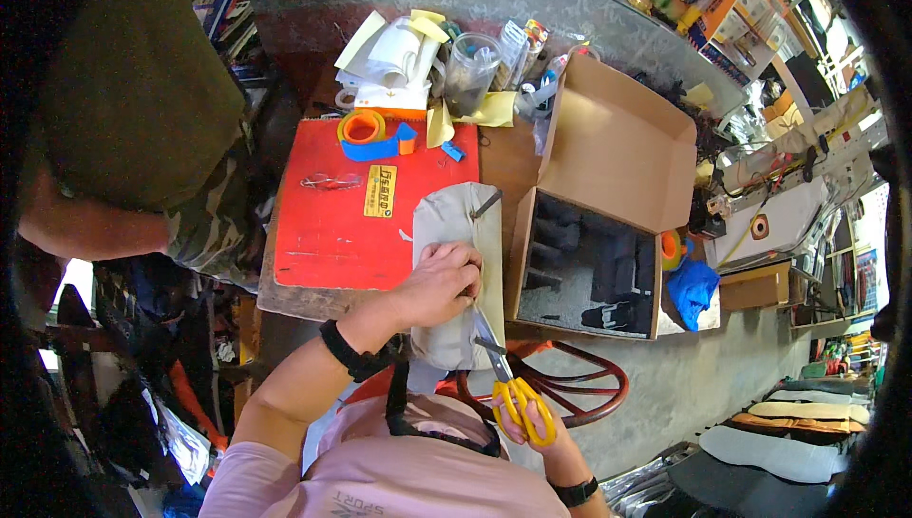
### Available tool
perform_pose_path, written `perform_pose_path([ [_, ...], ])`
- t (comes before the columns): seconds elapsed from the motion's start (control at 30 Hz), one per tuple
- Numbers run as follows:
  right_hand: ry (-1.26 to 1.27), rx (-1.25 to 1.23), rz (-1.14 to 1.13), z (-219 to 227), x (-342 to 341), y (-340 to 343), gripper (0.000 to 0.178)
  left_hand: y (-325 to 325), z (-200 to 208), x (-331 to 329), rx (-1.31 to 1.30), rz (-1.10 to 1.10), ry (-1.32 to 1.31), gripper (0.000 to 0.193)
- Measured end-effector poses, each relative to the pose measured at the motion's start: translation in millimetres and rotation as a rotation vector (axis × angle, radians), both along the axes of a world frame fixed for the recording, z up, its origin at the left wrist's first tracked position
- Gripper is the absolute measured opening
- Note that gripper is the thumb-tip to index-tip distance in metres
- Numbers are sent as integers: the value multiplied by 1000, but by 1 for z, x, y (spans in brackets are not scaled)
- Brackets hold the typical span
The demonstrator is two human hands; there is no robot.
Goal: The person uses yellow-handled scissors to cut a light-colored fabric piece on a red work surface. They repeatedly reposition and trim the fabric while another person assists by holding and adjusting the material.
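My left hand (pixel 439 282) lies across a light grey, pouch-like fabric piece (pixel 445 219), its fingers curled and pressed together on the fabric near the right edge. Short dark strips (pixel 486 205) stick out at the piece's upper right and lower right. In my right hand (pixel 556 433) are scissors with yellow handles (pixel 521 409), my fingers in the loops. Their blades point up and left, touching the lower right edge of the grey piece beside a dark strip. Whether the tips are under the fabric, I cannot tell.
The grey piece overlaps a red board (pixel 323 224) on the table. An orange-and-blue tape dispenser (pixel 380 143) lies on the board. Right stands an opened cardboard box (pixel 617 129); below is a red-rimmed stool (pixel 608 395). Another person's arm (pixel 95 224) is at left.
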State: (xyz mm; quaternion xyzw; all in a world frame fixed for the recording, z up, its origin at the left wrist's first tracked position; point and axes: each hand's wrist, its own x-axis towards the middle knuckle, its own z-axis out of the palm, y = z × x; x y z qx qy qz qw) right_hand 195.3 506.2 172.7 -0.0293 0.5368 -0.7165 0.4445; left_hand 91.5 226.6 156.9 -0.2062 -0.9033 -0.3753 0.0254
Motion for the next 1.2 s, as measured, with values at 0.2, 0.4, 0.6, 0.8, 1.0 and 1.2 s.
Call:
perform_pose_path([
  [0.2,23,-33,-19,1,-2,3,69,2,4,-2,12,-22,-49,11],
  [0.4,-9,4,-3,6,-14,-2,69,6,-1,-4,21,5,-30,12],
  [0.6,-23,101,-57,9,-10,-7,70,6,1,-4,36,-3,-41,11],
  [0.8,-67,38,-84,8,-7,-9,60,4,-1,-2,37,12,-30,11],
  [1.0,-108,40,-104,16,-5,-15,61,4,-3,-1,47,23,15,12],
  [1.2,-84,60,-87,9,-5,-16,61,5,-2,0,63,37,11,12],
])
